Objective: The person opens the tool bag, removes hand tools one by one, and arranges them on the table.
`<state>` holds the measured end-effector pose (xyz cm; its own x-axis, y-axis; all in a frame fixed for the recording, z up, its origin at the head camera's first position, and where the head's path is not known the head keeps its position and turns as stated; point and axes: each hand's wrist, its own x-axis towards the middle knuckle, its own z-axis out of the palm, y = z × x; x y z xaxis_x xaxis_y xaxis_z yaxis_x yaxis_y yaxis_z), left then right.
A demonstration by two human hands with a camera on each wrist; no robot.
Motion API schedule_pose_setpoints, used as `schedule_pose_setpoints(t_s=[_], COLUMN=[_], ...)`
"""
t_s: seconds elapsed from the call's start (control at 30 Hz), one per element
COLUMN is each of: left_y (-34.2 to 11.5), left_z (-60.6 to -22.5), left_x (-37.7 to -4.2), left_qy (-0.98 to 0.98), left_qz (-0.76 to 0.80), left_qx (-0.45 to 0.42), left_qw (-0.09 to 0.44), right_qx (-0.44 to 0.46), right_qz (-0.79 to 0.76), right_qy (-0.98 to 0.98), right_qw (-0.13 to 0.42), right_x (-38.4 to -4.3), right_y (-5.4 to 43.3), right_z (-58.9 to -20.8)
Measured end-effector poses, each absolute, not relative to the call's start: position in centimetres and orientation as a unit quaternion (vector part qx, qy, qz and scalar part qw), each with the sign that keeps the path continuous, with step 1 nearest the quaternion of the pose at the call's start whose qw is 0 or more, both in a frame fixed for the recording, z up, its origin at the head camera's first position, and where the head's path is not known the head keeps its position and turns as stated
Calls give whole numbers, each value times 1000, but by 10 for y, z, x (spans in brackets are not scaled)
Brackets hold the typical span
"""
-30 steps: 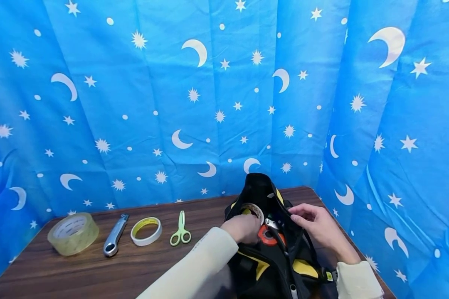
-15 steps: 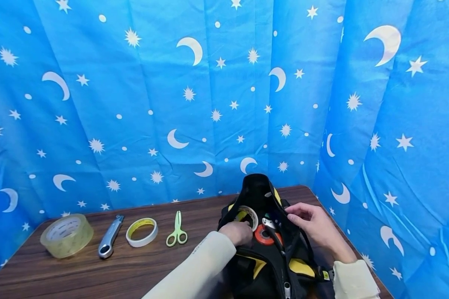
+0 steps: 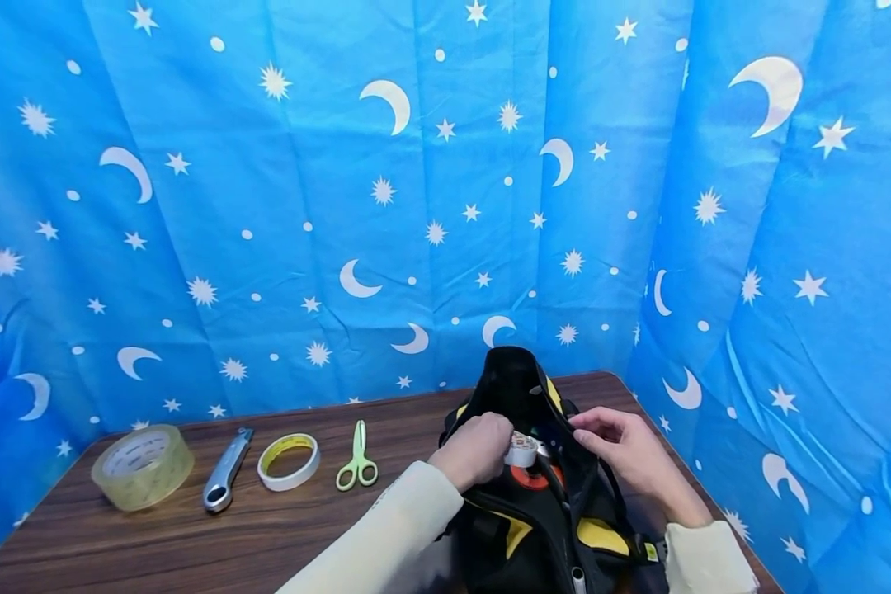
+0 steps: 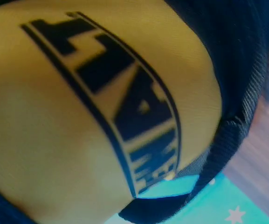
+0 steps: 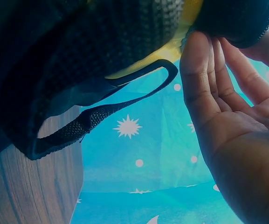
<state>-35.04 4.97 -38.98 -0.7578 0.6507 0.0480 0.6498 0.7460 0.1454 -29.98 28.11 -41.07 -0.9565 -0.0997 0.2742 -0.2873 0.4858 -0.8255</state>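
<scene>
A black and yellow backpack (image 3: 516, 536) stands with its mouth unzipped at the table's right side. My left hand (image 3: 478, 450) is at the mouth and grips a roll of tape (image 3: 521, 450), its white, red-printed side showing past the fingers. Below that roll, inside the bag, lie an orange-red ring (image 3: 529, 478) and a partly covered tool with a silver head (image 3: 542, 448). On the bag's right, my right hand (image 3: 631, 454) pinches the edge of the opening; the right wrist view shows its fingers (image 5: 197, 60) at the zipper edge. The left wrist view holds mostly the yellow lettered panel (image 4: 45, 135).
Left of the bag, in a row on the wooden table (image 3: 297, 536), lie green scissors (image 3: 357, 462), a white tape roll (image 3: 289, 474), a slim silver-blue tool (image 3: 227, 472) and a wide clear tape roll (image 3: 143, 468). A blue star-patterned curtain (image 3: 304, 165) hangs behind and to the right.
The left hand, lower in the bag before, has risen with the tape roll, which now turns its side to view. The right hand stays at the edge.
</scene>
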Motion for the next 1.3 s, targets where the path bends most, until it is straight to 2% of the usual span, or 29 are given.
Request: schedule_pose_setpoints(t_s=[0.17, 0.43, 0.7, 0.97, 1.13, 1.3], left_y=[48, 38, 14, -24, -55, -84], left_z=[-384, -366, -344, -312, -322, -350], left_x=[-338, -332, -332, -339, -353, -370], left_qy=[928, 905, 859, 827, 854, 907], left_qz=[115, 74, 115, 213, 181, 137], left_qx=[355, 410, 451, 408, 352, 277], left_qw=[-22, -84, -214, -322, -337, -285], right_qx=[114, 100, 92, 109, 111, 107], right_qz=[493, 491, 494, 488, 489, 488], right_qy=[-857, -861, -861, -860, -860, -861], right_qw=[98, 92, 85, 96, 94, 92], right_x=[-299, -299, -297, -297, -297, -298], right_y=[282, 281, 281, 281, 279, 278], right_z=[-412, -413, -414, -414, -413, -410])
